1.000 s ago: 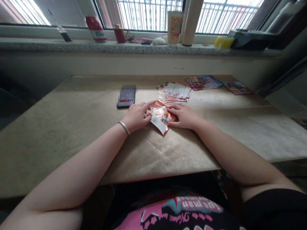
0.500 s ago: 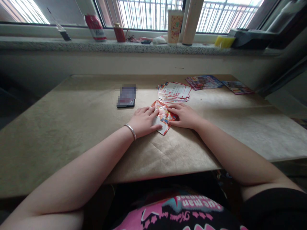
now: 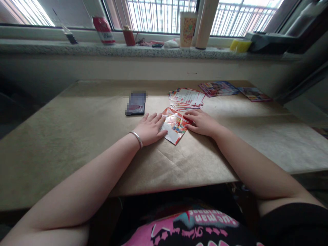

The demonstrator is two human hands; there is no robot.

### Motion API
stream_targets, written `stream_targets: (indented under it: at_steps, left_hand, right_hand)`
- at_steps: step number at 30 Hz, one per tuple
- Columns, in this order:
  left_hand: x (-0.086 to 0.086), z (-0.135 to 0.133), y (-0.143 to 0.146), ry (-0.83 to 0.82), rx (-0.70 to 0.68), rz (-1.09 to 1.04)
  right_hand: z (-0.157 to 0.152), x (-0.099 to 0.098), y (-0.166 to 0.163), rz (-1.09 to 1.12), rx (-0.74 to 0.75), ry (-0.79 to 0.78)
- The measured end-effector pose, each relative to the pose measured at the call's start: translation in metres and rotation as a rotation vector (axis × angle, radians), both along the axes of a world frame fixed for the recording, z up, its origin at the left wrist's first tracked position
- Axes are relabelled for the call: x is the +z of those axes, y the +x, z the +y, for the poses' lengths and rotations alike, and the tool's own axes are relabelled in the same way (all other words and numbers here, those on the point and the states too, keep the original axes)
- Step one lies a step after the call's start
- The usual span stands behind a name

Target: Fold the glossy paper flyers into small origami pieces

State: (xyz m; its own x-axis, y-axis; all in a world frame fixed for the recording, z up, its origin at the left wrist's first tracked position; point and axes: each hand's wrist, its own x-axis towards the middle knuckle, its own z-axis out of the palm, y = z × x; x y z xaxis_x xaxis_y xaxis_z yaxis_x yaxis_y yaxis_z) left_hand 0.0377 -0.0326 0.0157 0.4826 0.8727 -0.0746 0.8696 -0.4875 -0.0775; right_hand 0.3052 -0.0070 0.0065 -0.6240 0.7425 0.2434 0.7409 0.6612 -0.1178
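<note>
A creased sheet of printed paper (image 3: pixel 175 127), red, white and many-coloured, lies on the table with one corner pointing toward me. At its left edge rests my left hand (image 3: pixel 151 129), its fingers spread flat and its thumb over the white part. My right hand (image 3: pixel 201 122) is on the opposite side, fingertips touching the red edge and fingers apart. Just beyond the paper is a loose pile of printed sheets (image 3: pixel 188 97), white with red borders.
A phone (image 3: pixel 136 103) lies on the table (image 3: pixel 77 136) left of the pile. Colourful printed booklets (image 3: pixel 219 88) lie at the back right, with another stack (image 3: pixel 253 94) beside them. Along the stone windowsill (image 3: pixel 153 52) stand a red can (image 3: pixel 104 30), a patterned cup (image 3: pixel 188 30) and a yellow object (image 3: pixel 241 45).
Both hands have slid outward, the left to the left and the right slightly to the right, uncovering more of the printed paper. The paper itself stays nearly in place.
</note>
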Motion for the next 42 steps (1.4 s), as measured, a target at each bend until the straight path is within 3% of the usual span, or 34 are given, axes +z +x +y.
stream_targets:
  at_steps: [4, 7, 9, 18, 35, 42]
  left_hand:
    - [-0.003, -0.002, 0.005, 0.161, -0.059, -0.065]
    - [-0.005, -0.002, 0.010, 0.099, -0.226, -0.139]
    - [-0.006, -0.002, 0.013, 0.044, -0.254, -0.188]
    - [-0.007, -0.009, 0.027, 0.011, -0.084, -0.208]
    - [-0.007, -0.010, 0.026, 0.007, -0.107, -0.175]
    - [-0.010, -0.009, 0.025, 0.030, -0.115, -0.180]
  right_hand:
    - [0.000, -0.003, -0.001, 0.114, 0.067, 0.042]
    - [0.001, -0.005, -0.002, 0.181, 0.140, 0.043]
    - [0.002, -0.006, -0.002, 0.187, 0.165, 0.042]
    - [0.005, -0.009, 0.001, 0.208, 0.207, 0.002]
    - [0.012, -0.009, 0.004, 0.351, 0.291, -0.064]
    - [0.010, -0.008, -0.001, 0.288, 0.272, 0.025]
